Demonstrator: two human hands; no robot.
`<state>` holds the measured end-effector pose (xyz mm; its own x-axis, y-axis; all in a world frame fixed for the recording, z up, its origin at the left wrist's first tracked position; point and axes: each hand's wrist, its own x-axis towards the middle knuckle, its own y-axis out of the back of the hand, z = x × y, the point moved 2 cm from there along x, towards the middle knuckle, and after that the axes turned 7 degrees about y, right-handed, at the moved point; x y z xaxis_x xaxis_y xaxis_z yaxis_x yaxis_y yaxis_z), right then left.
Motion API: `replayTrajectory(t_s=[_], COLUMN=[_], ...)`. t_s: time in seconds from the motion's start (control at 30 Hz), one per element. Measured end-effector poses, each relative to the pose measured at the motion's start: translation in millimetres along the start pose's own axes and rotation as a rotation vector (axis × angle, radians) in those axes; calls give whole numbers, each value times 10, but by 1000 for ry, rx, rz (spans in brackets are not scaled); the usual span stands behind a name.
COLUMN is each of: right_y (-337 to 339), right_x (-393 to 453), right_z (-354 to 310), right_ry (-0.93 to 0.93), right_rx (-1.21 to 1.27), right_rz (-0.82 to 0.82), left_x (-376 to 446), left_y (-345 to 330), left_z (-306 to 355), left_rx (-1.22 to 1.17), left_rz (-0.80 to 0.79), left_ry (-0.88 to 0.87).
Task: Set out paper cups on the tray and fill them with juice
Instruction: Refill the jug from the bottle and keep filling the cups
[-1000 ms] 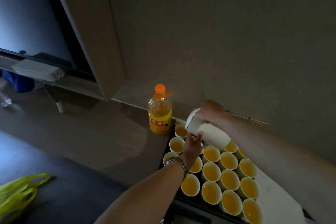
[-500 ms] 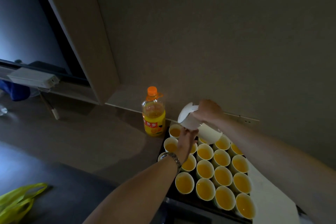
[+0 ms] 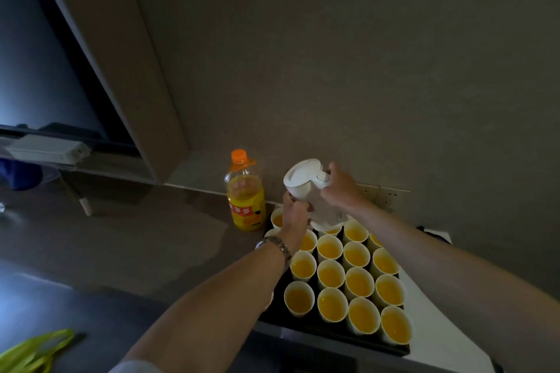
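White jug (image 3: pixel 306 188) tilted, gripped by right hand (image 3: pixel 341 191), left hand (image 3: pixel 295 212) steadying.

Both bare forearms reaching forward, left hand (image 3: pixel 295 212) wearing a wristwatch (image 3: pixel 274 245), fingers curling upward in a grip, right hand (image 3: pixel 341 191) clasping from above, wrist bending downward

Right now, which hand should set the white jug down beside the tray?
Right. The right hand already grips the white jug by its handle, over the tray; the left hand only steadies the body.
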<state>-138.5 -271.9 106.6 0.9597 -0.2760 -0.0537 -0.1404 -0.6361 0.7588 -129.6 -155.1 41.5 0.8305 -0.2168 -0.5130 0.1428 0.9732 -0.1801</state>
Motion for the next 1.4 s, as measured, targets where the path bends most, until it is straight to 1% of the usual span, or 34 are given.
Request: replayTrajectory(t_s=[0.1,0.23,0.27,0.37,0.47,0.53,0.6,0.67,0.83,0.97,1.03,1.13,1.17,1.3,1.4], right_y=[-58,-218,-250,-405,-651,-876,-952,-1072,-1452,-1660,-1759,-1997,-2099,-2616,-2763], right_x=[-125,-238,-271,-302,-234,-163,-256,-308,-341,-346,-332,-301,-276,-97,-154], right_z=[75,63,32,-91,-172,-172,-331,-443,-743,-1002,-1083,-1169,-1169,-891,-833], right_ry=[-1,-40,-56,-104,-170,-184,-192,-202,-162,-147,-187,-256,-277,-371,-441], right_rx=[156,383,428,579,696,698,698,719,733,702,687,660,639,579,583], right_rz=[-10,-53,-56,-50,-53,-39,-34,-57,-65,-38,-40,-27,-16,54,130], left_x=[-9,30,-37,-249,-280,-300,-284,-293,-358,-3,217,153,251,331,200], left_y=[63,189,225,316,454,575,716,892,1311,1762,1958,2104,2175,2314,2305], left_z=[23,-17,-1,99,106,133,152,169,198,37,-83,-4,-56,-146,-81], left_rx=[21,-29,-35,-109,-186,-221,-239,-225,-242,-227,-202,-166,-153,-82,-12], left_rz=[15,56,75,189,212,229,252,293,308,341,338,313,292,256,233], left_ry=[-14,-12,9,1,-8,-29,-37,-20,17,41,52,68,69,132,151])
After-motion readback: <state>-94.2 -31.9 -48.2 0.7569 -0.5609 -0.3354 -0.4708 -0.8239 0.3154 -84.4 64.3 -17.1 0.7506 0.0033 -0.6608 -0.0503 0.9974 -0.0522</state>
